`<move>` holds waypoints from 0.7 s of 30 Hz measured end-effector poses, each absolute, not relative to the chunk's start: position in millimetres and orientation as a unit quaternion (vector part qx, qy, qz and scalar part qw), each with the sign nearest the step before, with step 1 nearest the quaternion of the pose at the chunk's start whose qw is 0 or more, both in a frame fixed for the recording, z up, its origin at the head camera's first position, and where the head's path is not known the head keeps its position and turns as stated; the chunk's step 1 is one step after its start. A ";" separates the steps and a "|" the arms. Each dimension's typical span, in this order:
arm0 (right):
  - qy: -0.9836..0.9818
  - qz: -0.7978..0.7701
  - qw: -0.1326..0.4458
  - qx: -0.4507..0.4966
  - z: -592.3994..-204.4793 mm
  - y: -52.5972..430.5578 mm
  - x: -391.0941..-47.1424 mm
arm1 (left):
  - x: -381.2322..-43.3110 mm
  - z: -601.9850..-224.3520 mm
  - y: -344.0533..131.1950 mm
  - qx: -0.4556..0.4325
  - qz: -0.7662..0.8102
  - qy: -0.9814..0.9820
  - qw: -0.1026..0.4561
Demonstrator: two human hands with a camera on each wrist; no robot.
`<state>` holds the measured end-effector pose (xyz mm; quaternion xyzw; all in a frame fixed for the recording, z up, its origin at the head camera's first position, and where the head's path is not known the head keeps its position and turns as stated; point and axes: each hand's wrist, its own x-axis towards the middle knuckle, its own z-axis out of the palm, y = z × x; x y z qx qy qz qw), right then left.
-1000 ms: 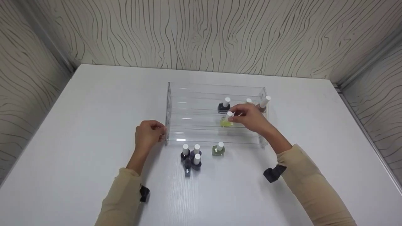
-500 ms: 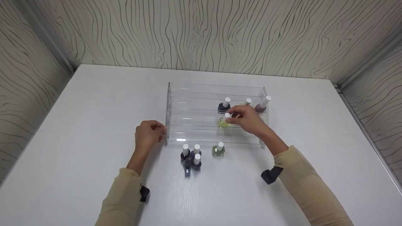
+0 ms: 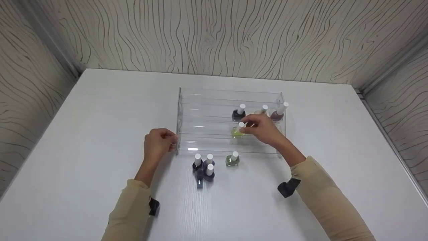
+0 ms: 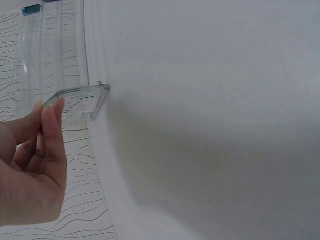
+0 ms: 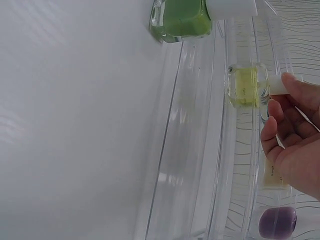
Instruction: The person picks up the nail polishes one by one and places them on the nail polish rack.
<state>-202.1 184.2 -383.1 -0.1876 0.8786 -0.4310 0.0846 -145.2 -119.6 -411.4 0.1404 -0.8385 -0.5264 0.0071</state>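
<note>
A clear acrylic tiered rack [image 3: 207, 144] stands mid-table. My left hand [image 3: 157, 142] pinches the edge of its left side panel [image 4: 82, 91] between thumb and fingers. With thumb and fingertips my right hand [image 3: 264, 129] holds the white cap of a yellow nail polish bottle [image 5: 246, 85], upright at a middle tier. On the tier behind are a dark nail polish bottle [image 3: 238, 114], a pale one [image 5: 272, 175] partly hidden by the right hand, and a mauve one [image 3: 277, 115].
In front of the rack stands a green nail polish bottle [image 3: 232, 160]. To its left several dark bottles [image 3: 209, 175] cluster together on the white table [image 3: 100, 134]. Wood-grain patterned panels [image 3: 207, 36] enclose the back and sides.
My right hand has moved slightly left and toward the front with the yellow bottle, uncovering more of the pale and mauve bottles. The left hand has kept its place on the rack.
</note>
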 end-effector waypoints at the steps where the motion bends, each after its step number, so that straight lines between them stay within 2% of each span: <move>1: 0.877 -0.434 0.085 -0.189 -383.4 184.4 -202.1 | -145.2 -411.7 -119.6 0.140 -0.527 -0.838 0.007; 21: 0.875 -0.436 0.087 -0.191 -384.0 187.5 -202.6 | -145.1 -412.3 -119.6 0.144 -0.524 -0.839 0.004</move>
